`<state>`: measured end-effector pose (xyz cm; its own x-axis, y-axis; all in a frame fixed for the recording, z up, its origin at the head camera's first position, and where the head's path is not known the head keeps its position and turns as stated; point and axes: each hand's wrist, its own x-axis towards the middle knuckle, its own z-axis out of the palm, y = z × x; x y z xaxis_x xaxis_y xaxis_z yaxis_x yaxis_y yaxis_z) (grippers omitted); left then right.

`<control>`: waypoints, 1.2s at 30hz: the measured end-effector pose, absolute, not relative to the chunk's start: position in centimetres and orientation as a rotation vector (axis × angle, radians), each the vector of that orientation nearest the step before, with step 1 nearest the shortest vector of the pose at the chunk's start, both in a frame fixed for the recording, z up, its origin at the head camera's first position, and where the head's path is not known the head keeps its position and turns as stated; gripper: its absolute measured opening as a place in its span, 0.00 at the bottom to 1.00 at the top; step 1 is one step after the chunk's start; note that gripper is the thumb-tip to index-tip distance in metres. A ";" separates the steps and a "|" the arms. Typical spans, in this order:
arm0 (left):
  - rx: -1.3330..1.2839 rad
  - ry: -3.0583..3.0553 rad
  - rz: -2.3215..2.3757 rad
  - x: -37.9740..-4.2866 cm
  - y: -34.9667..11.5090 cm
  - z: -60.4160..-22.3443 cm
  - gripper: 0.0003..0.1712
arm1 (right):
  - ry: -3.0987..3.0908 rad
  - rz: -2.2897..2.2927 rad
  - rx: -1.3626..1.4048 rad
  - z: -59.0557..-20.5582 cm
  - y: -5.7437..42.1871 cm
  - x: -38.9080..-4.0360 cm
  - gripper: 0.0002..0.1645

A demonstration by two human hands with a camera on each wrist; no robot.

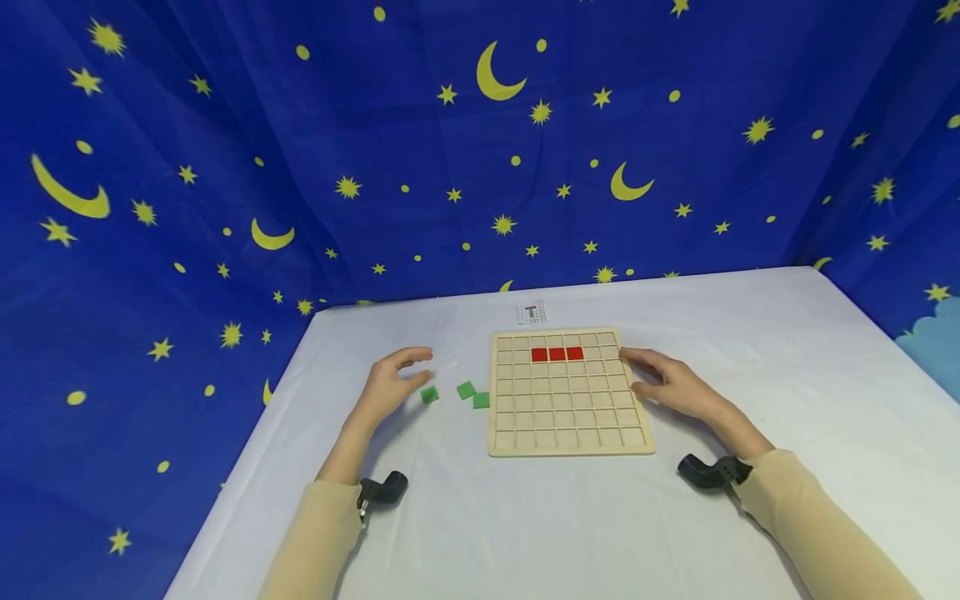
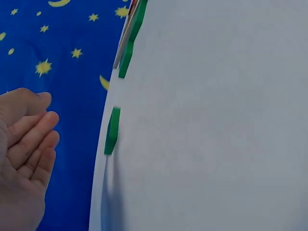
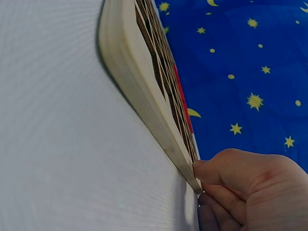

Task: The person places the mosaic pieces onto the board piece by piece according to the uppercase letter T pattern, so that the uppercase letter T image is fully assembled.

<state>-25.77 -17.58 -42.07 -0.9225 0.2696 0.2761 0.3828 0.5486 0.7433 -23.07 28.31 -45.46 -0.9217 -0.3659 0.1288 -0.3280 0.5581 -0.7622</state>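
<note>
Left hand (image 1: 388,385) and right hand (image 1: 672,387) lie on either side of a wooden grid board (image 1: 566,451) on a white-covered table (image 1: 517,533). On the left, a beige sleeve and a black wrist device (image 1: 384,490) lead up to the left hand, whose thumb and fingers are parted in a loose curve and hold nothing. It hovers near the first of three green tiles (image 1: 429,395); the left wrist view shows a gap between that hand and the tile. Further right, the second green tile (image 1: 467,390) lies turned at an angle, and the third green tile (image 1: 482,400) sits just beside it, close against the board's left edge; whether it touches the wood is too fine to tell. The board is flat and divided into seven rows and seven columns of shallow square compartments. Three red tiles (image 1: 557,354) fill the middle three compartments of the second row from the far side, one in each, side by side. Beyond the board's far edge lies a small card (image 1: 532,312) printed with a grid and red and green marks. At the board's right edge the right hand rests with thumb and forefinger spread along the rim, touching the wood without wrapping round it.
</note>
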 end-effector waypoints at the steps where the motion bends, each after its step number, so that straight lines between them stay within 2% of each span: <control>1: -0.556 -2.648 -1.315 -25.6 -18.0 -42.2 0.22 | 2.738 -1.319 -0.611 -45.5 28.3 -23.1 0.34; 11: -0.466 -2.711 -1.280 -24.2 -19.7 -44.2 0.20 | 2.737 -1.316 -0.601 -45.5 28.4 -23.1 0.34; 21: -0.490 -2.727 -1.172 -23.9 -19.8 -45.7 0.20 | 2.739 -1.338 -0.632 -45.3 28.2 -22.9 0.33; 36: -0.511 -2.697 -1.080 -23.8 -19.3 -46.3 0.18 | 2.727 -1.324 -0.606 -45.5 28.3 -23.2 0.34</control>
